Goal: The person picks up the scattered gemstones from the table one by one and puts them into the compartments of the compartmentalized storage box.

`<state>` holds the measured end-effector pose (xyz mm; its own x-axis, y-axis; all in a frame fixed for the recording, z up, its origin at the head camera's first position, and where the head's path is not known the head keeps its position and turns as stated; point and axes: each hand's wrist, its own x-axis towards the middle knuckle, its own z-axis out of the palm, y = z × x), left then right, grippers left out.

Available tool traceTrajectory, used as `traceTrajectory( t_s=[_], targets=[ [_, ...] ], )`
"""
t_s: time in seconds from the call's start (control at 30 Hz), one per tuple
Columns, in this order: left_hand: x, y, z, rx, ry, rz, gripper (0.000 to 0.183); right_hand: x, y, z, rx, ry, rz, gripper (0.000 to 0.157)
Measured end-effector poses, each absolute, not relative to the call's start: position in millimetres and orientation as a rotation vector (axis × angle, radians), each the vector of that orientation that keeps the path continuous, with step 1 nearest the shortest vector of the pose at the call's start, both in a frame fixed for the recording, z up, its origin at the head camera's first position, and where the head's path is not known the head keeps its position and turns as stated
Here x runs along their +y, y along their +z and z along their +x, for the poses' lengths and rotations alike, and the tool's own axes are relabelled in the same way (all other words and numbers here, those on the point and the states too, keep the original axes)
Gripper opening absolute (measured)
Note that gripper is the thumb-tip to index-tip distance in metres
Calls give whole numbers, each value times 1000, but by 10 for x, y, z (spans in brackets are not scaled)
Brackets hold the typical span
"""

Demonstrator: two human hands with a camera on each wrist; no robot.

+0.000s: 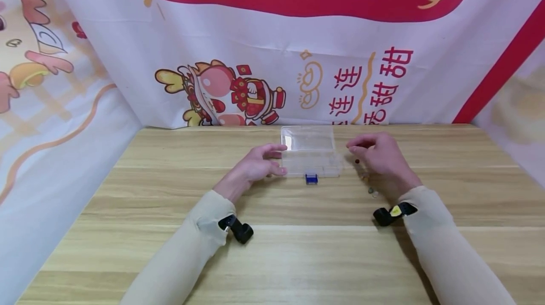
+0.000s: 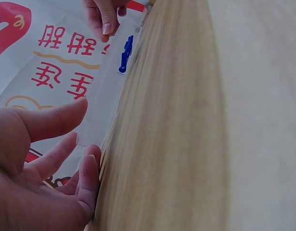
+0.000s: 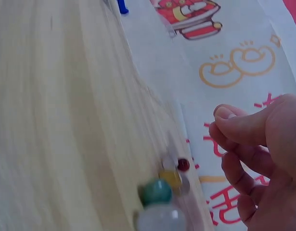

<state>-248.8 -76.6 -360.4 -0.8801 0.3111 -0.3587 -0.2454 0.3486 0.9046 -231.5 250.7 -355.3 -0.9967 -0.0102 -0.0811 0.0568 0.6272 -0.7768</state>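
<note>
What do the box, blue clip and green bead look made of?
Box: probably smooth clear plastic; the table shows through and its lid catches glare. Blue clip: likely plastic, evenly coloured. Green bead: polished-looking stone or glass, with a soft highlight; blur leaves it open.

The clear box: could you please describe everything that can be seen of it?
The box is rectangular and shallow, and looks like clear plastic. A blue latch sits at its front edge. Its lid is open, tipped back toward the cloth. It rests on the table; the left grip appears to touch its left side.
</note>
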Motion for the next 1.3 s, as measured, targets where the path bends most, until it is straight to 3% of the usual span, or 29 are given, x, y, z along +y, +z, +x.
traceTrajectory(
  t_s=[0.83,1.3],
  targets=[
    [-770,-3587,-2470,2131,1562,60,68,2785,-3690,-2404,2678,-1142,-19,32],
    [-766,-3591,-2474,2130,1571,52,68,2755,-3707,-2402,2720,-1110,-20,25]
  ],
)
